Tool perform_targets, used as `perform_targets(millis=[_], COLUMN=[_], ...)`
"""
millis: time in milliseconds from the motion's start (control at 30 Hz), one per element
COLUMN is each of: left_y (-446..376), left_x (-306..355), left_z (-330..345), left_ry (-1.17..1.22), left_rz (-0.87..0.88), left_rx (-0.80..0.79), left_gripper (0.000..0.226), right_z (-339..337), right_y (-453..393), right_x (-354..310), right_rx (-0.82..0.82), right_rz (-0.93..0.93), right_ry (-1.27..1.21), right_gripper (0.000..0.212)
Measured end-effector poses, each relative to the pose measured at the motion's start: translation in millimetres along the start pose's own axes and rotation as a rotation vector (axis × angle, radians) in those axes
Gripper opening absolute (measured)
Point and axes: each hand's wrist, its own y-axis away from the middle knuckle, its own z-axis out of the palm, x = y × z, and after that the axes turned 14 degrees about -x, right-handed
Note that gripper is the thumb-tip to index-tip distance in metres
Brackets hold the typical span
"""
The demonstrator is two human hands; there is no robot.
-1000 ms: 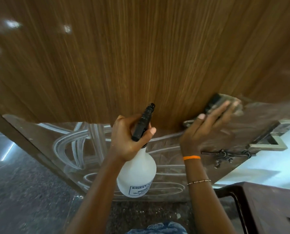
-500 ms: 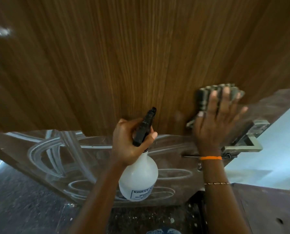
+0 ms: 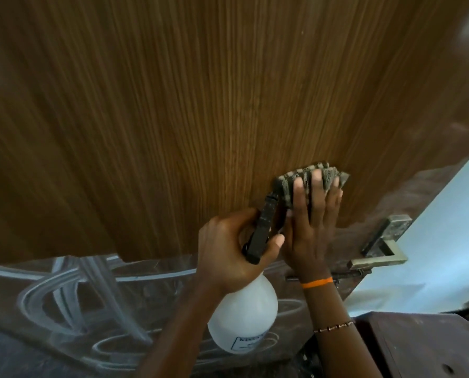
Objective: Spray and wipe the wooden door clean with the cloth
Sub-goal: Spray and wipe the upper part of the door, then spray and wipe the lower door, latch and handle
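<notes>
- Wooden door (image 3: pixel 200 105) fills the upper frame from 9 through 12 to 3 o'clock, its vertical grain clean and brown there.
- Dusty lower panel (image 3: pixel 91 296) of the same door, around 7 to 8 o'clock, carries pale looping wipe streaks.
- Cloth (image 3: pixel 309 177), a folded grey patterned pad, lies flat on the door just right of centre, toward 2 o'clock from the middle.
- Right hand (image 3: pixel 312 227) presses the cloth against the wood with straight fingers (image 3: pixel 316 186), slightly spread, fingertips over the pad's lower half; an orange band (image 3: pixel 317 282) circles the wrist, a thin beaded bracelet (image 3: pixel 334 327) sits further down the forearm.
- Left hand (image 3: pixel 227 249) grips the neck of the spray bottle (image 3: pixel 244 317), fingers curled round it, thumb laid over the black sprayer head (image 3: pixel 263 230).
- That sprayer head tilts up toward 1 o'clock, its nozzle just beside the cloth's left edge; the white bottle body hangs below at 6 o'clock.
- The two hands lie close side by side, thumb near palm.
- Metal door handle (image 3: pixel 380 249) juts out at 4 o'clock, right of the right wrist.
- Dark wooden furniture top (image 3: pixel 419 347) shows at 5 o'clock.
</notes>
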Motion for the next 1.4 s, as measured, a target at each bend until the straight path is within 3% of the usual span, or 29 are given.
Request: perform_targets(millis=[133,333,433,533,633,733,867,967,1100,1400], left_y=[-8.4,-13.1,-13.3,-14.8,-17.2,-11.1,-10.6,-16.6,-32.5,-53.9], left_x=[3.4,5.9,7.9,19.5,34.5,17.1,10.9,17.2,32.0,54.0], left_z=[3.5,9.8,10.7,11.8,14.4,20.8,30.1,45.0,74.3,127.6], left_ry=[0.053,0.05,0.102,0.166,0.327,0.148,0.08,0.042,0.011,0.007], left_rz=[0.038,0.044,0.049,0.059,-0.069,0.055,0.036,0.004,-0.062,-0.084], left_rx=[-0.047,-0.101,-0.117,-0.118,-0.112,-0.121,-0.075,-0.052,-0.045,-0.038], left_gripper=[0.049,0.045,0.043,0.044,0.061,0.046,0.038,0.043,0.048,0.045], right_z=[-12.2,-32.7,-27.7,-21.9,-15.1,-12.7,-20.6,-30.7,-44.3,-74.5], right_y=[-9.0,-23.2,-21.0,-16.8,-16.7,-20.0,-17.2,-14.2,-6.8,-41.7], right_x=[34.9,84.2,72.2,34.1,7.5,13.8,52.5,95.9,137.0,166.6], right_rx=[0.06,0.324,0.381,0.257,0.143,0.098,0.096,0.145,0.233,0.219], right_rz=[0.046,0.53,0.655,0.557,0.259,0.123,0.079,0.21,0.371,0.186], right_ry=[0.104,-0.208,-0.285,-0.165,0.042,-0.008,0.107,0.108,-0.069,-0.06], right_gripper=[0.054,0.053,0.055,0.058,0.06,0.052,0.052,0.054,0.052,0.052])
